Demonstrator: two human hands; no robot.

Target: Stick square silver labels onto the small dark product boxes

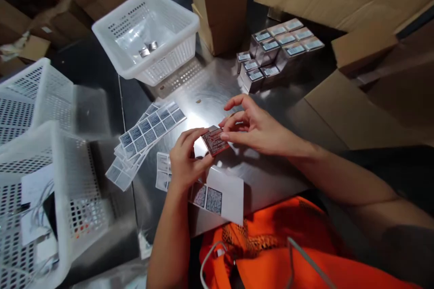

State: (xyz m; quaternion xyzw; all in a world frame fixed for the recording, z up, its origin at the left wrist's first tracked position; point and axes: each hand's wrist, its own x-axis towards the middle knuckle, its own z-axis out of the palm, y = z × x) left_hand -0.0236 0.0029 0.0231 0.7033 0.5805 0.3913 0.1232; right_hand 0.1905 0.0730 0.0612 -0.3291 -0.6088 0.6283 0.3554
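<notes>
My left hand (190, 158) grips a small flat-faced box (215, 141) between thumb and fingers, just above the metal table. Dark printing and reddish edges show on the face turned up. My right hand (251, 126) is at the box's right side, its thumb on the printed face and a bent finger at the far edge; its index finger is lifted away. Under my left wrist lies a label sheet (232, 189) with dark square labels on white backing. To the left, several more label sheets (152, 128) overlap in a loose pile.
Small shiny boxes (271, 49) stand grouped at the back right. A white basket (145, 70) at the back holds a few small silvery pieces. More white baskets (61, 189) stand at left, one with papers and cables. Cardboard boxes (220, 4) border the table (271, 185).
</notes>
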